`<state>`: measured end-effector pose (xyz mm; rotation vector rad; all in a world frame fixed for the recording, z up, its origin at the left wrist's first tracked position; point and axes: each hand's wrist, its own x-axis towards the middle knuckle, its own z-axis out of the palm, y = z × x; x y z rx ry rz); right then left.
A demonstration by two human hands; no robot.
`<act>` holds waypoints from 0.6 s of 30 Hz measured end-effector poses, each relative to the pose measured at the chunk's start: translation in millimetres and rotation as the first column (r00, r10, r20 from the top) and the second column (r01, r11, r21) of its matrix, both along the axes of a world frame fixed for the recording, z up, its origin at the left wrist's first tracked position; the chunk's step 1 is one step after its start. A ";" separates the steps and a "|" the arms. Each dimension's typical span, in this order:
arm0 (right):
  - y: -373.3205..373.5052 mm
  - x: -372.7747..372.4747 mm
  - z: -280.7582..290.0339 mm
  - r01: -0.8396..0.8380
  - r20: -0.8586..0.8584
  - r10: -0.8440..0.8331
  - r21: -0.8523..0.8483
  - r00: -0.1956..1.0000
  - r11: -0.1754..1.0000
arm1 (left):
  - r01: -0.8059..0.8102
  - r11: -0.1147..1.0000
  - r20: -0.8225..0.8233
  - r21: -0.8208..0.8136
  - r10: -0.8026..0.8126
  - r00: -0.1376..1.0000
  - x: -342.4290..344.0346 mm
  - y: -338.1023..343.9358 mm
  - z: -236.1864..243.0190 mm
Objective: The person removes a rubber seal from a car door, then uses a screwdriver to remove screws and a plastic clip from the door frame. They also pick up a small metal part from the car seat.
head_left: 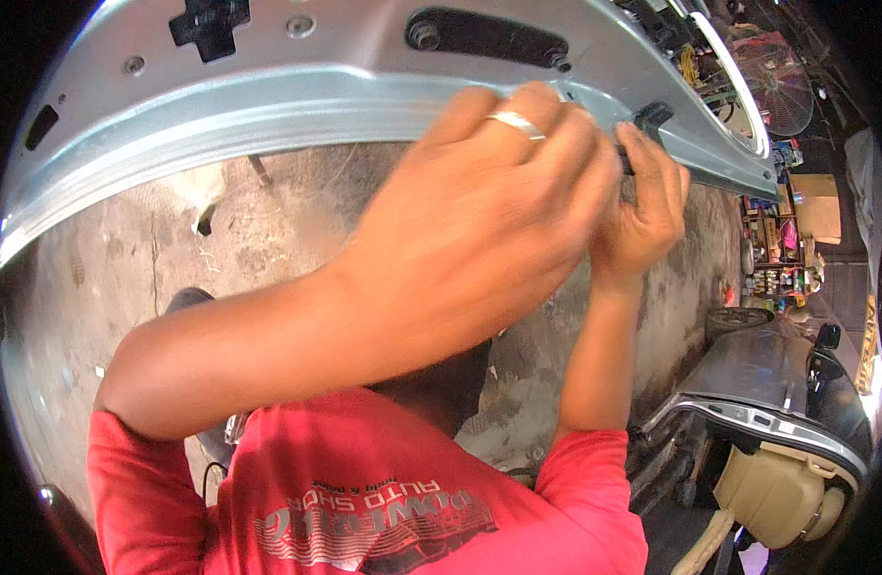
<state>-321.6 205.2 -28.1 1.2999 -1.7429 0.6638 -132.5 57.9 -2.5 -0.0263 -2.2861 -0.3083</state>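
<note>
Head | left hand (508,192), right hand (652,196) at metal panel (268,107) | shelf (784,264): small goods (775,283)

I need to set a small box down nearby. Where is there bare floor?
Bare concrete floor shows between the right forearm and the grey car, and between the silver panel and the left forearm, though there with some litter. It is crowded at the panel's right part, where the left hand and right hand are close together.
</note>
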 end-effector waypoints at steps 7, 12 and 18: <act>1.1 3.7 6.2 -0.029 0.102 0.031 -0.022 0.994 0.999 | -0.002 0.968 0.045 -0.251 0.013 0.999 -67.9 -3.2 -2.6; 3.1 -0.5 7.0 -0.040 0.152 0.047 -0.055 0.987 0.998 | -0.002 0.976 0.034 -0.216 0.010 0.999 -70.9 -1.7 -2.6; 0.7 -4.6 4.2 -0.081 0.124 0.086 -0.049 0.989 0.996 | -0.054 0.984 0.043 -0.172 0.062 0.997 -68.8 -0.1 0.5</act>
